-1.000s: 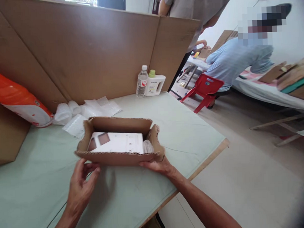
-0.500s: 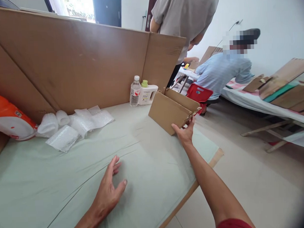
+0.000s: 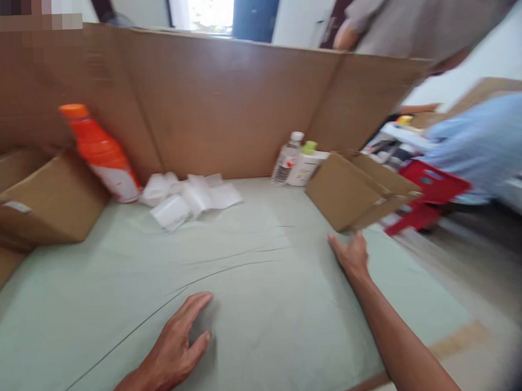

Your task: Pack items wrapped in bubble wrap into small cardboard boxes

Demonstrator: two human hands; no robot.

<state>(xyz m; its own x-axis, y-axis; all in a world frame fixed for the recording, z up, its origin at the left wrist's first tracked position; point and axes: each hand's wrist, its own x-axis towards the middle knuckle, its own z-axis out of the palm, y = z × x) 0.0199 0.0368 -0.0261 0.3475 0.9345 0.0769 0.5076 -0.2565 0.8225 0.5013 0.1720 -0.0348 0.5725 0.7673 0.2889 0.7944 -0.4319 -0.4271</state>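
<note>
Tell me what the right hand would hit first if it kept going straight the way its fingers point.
The right hand points up and away toward the small cardboard box just beyond its fingertips, so probably that box's near side first; the blur leaves the gap unclear.

Whole frame motion-blurred — bottle labels [image 3: 288, 166] unreadable, left box [image 3: 38, 203] cropped

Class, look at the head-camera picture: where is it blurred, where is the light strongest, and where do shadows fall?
Head view: motion blur smears the whole frame, worst at the right edge around the blue sleeve and red chair; the window at top is blown out; the far right corner darkens; soft shadows lie under the left hand and beside the right hand on the green sheet, below the small box.
</note>
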